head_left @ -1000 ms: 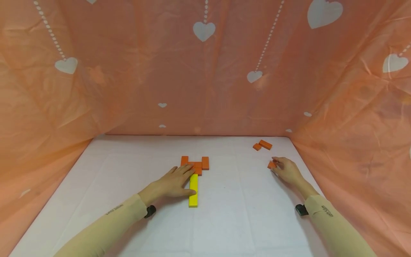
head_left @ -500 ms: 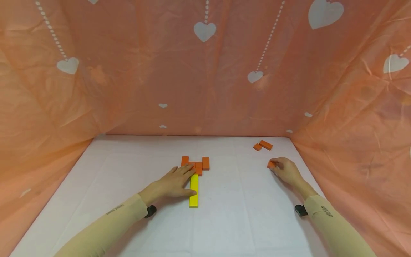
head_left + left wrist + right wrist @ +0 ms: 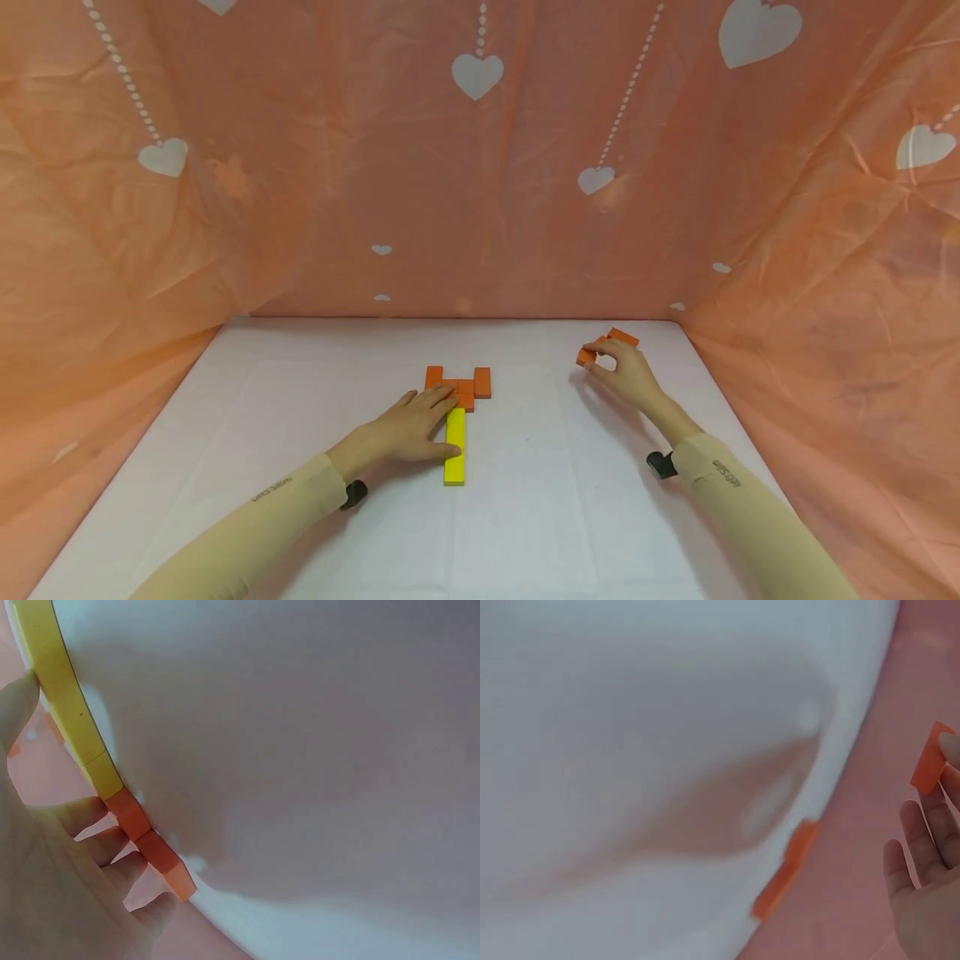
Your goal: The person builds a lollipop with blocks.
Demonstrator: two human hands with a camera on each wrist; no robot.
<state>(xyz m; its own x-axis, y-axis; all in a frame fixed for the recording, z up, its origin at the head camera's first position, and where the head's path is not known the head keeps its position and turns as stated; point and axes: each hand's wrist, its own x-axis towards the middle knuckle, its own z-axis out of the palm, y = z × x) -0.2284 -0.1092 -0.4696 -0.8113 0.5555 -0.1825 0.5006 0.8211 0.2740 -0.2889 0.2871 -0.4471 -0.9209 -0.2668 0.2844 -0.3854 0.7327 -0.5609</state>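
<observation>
Flat on the white table, several orange blocks [image 3: 482, 382] form a forked shape, with a straight yellow strip of blocks [image 3: 454, 467] running from it toward the person. My left hand [image 3: 405, 429] lies over the left side of this layout, fingers spread, fingertips touching the orange blocks and thumb against the yellow strip. Some orange blocks are partly hidden beneath its fingers. Off to the right, my right hand [image 3: 626, 375] pinches a small orange block [image 3: 933, 757] between thumb and fingers, raised above the table. The right wrist view shows its other fingers loosely extended.
Behind the right hand, a loose orange block [image 3: 623, 337] lies near the far edge, with a smaller one partly hidden by the fingers. Pink cloth walls [image 3: 480, 208] with white hearts enclose the table [image 3: 525, 533] at the back and sides.
My right hand has picked up the small orange block and carried it left and slightly away from the person. My left hand has stayed on the layout.
</observation>
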